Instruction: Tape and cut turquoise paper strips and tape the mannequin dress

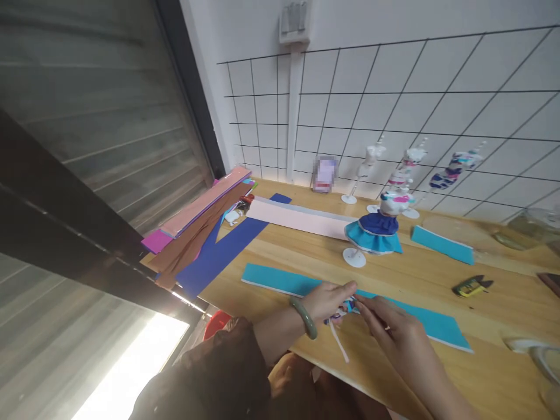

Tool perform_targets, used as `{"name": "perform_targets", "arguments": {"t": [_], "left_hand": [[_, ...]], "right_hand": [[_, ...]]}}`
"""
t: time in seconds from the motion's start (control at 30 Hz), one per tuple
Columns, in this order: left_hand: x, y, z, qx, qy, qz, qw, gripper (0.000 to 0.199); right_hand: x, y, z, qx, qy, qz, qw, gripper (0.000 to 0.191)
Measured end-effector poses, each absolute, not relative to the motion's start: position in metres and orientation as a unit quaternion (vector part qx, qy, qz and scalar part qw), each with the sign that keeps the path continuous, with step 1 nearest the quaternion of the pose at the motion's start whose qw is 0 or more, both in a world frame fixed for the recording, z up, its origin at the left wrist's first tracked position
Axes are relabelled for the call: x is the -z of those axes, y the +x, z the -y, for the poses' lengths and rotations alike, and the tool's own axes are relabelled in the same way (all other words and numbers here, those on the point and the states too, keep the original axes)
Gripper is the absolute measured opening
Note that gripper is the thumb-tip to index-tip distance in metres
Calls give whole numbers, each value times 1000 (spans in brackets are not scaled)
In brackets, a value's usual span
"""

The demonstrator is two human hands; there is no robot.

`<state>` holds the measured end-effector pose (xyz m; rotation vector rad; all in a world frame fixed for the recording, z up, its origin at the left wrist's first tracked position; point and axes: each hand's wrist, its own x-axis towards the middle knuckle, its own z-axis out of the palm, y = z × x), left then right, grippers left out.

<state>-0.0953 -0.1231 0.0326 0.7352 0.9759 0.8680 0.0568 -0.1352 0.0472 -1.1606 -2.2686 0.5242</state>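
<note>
My left hand [326, 300], with a green bangle on the wrist, is closed around a small white, blue and pink patterned piece [343, 312]. Its kind is mostly hidden by my fingers. A narrow white strip [339, 343] hangs down from it. My right hand [396, 329] pinches the piece's right end between thumb and fingers. Under and behind both hands lies a long turquoise strip [441, 326] of paper or cloth. Just beyond stands a miniature dress form [396, 201] wearing a ruffled dark blue and turquoise skirt [374, 233].
Several small dress forms [413, 157] stand by the wall. A pale pink strip [301, 219], a dark blue strip [223, 251] and stacked coloured sheets [205, 201] lie left. At right are a short turquoise piece [441, 245], a yellow-black object [472, 286] and a jar [531, 227].
</note>
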Motion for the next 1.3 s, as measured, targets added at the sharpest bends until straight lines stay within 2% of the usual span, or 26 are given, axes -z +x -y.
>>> {"name": "perform_targets", "arguments": {"t": [0.13, 0.27, 0.33, 0.43, 0.53, 0.63, 0.77, 0.9, 1.0, 1.1, 1.17, 1.3], "left_hand": [[-31, -93, 119, -547, 173, -406, 711, 31], [-34, -98, 117, -563, 117, -357, 736, 16], [-36, -101, 118, -572, 92, -305, 756, 19], [-36, -103, 122, -589, 79, -240, 768, 34], [-33, -105, 129, -588, 107, -227, 769, 34], [-29, -109, 136, -530, 156, -252, 794, 31], [-26, -112, 139, -430, 208, -308, 823, 54], [-28, -118, 137, -487, 249, -434, 716, 63], [-34, -147, 140, -518, 307, -511, 613, 58], [-43, -199, 157, -538, 327, -559, 539, 51], [-45, -236, 178, -562, 339, -602, 454, 46], [-25, -288, 234, -503, 319, -755, 276, 53]], "right_hand": [[-33, 28, 142, -68, -429, 857, 276, 31], [-21, 0, 146, 1, -399, 865, 304, 34], [-16, -5, 144, 1, -382, 866, 324, 34], [-11, 2, 138, -32, -363, 876, 317, 31], [-15, 16, 133, -75, -346, 878, 322, 27], [-23, 24, 133, -141, -374, 853, 335, 21], [-24, 16, 139, -190, -400, 842, 309, 17], [-16, -2, 149, -129, -354, 871, 315, 40], [-17, -6, 154, -62, -304, 899, 309, 51], [-18, 9, 151, -40, -285, 905, 314, 51], [-13, 27, 145, -41, -304, 899, 313, 46], [1, 61, 130, -42, -352, 888, 293, 37]]}}
